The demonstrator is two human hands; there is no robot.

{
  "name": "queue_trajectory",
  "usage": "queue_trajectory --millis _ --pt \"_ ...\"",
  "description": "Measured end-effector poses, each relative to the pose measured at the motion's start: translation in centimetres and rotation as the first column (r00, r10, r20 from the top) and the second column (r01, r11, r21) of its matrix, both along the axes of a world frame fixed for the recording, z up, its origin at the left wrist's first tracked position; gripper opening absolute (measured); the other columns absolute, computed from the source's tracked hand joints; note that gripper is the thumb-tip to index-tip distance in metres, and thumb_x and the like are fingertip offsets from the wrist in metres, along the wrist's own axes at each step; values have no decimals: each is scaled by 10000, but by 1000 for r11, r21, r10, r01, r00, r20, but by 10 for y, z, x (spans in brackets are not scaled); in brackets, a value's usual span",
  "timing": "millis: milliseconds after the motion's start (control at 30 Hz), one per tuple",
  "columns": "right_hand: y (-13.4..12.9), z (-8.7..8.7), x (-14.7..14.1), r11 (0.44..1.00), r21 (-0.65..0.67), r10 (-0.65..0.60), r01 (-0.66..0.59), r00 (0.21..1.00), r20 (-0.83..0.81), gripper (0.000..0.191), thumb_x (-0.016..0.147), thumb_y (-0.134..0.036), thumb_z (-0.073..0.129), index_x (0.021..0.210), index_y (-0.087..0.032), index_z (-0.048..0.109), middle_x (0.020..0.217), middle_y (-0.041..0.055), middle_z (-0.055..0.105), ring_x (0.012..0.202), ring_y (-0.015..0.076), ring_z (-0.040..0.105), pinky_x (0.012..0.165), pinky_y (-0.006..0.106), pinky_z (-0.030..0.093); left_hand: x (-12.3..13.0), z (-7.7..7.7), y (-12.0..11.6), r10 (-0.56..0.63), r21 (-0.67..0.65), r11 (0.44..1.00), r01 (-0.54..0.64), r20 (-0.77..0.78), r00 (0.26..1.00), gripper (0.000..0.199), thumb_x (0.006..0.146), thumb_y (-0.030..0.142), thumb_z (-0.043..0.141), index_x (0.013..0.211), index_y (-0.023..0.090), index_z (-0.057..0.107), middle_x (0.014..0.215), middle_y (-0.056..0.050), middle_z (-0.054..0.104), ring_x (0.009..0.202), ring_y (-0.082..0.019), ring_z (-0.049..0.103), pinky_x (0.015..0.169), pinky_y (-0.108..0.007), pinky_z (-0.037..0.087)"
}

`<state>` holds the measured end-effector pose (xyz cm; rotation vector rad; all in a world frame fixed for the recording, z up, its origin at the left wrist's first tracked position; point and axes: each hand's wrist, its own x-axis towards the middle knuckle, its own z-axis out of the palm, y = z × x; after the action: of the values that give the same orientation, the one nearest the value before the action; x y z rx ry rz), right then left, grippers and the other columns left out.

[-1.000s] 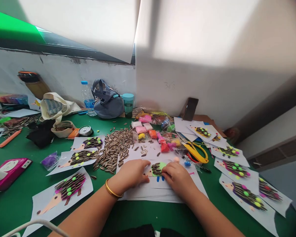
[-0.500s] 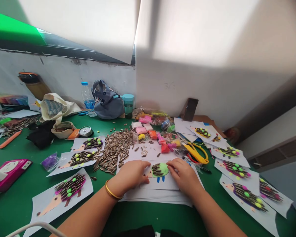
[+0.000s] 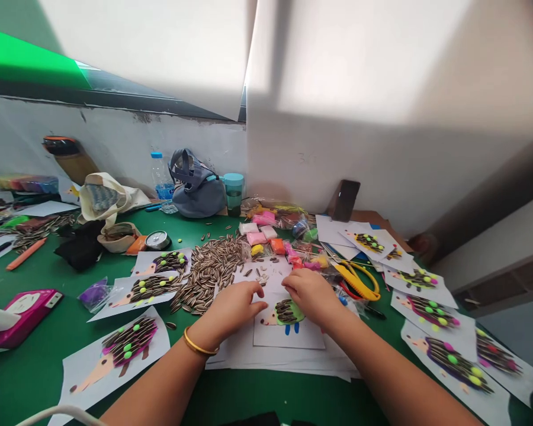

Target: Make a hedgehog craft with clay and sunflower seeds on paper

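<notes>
In front of me, a white card with a hedgehog picture lies on a stack of white paper. The hedgehog has a pink face, a green body partly covered with sunflower seeds, and two blue legs. My left hand is beside the card's left edge, thumb and forefinger apart, holding nothing visible. Over the upper part of the card is my right hand, its fingertips drawn together close to a few loose seeds. Whatever those fingers pinch is too small to make out.
A heap of sunflower seeds lies left of the paper. Packets of coloured clay are behind it, with yellow-handled scissors at right. Other hedgehog cards flank both sides. A phone leans on the wall.
My right hand has lifted off the hedgehog's green body and moved up and left toward the loose seeds. My left hand has shifted slightly left, off the hedgehog's face.
</notes>
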<state>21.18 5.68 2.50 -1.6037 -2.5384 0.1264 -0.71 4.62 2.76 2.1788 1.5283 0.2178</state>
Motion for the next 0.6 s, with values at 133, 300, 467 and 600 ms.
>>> queue_trajectory --millis 133,300,467,600 --pt "14 2 -10 1000 -26 -5 10 981 193 189 892 -164 550 955 -180 727 939 103 698 903 221 637 765 302 437 1 0 1 2 -7 1000 -2 29 1000 165 842 372 590 903 257 690 913 -25 719 818 -217 645 659 -274 406" --pt "23 -3 -11 999 -27 -19 26 972 235 183 860 -120 554 906 -138 730 857 137 702 835 246 656 721 315 443 6 -2 -3 -5 2 1000 5 -24 1000 151 844 356 586 895 261 692 923 -33 726 843 -234 650 683 -289 408" --pt "27 0 -19 1000 7 -12 10 975 223 198 877 -123 528 936 -148 715 857 124 699 823 237 659 704 302 444 9 -4 -3 0 39 999 1 -39 999 175 869 352 552 898 253 692 921 -42 728 837 -229 653 686 -289 405" --pt "34 5 -40 994 13 104 -108 976 189 171 886 -181 552 938 -179 715 904 108 699 895 227 643 758 293 448 11 -5 -3 4 58 998 -3 -27 1000 177 873 353 545 878 245 685 900 -38 726 826 -224 656 672 -287 401"
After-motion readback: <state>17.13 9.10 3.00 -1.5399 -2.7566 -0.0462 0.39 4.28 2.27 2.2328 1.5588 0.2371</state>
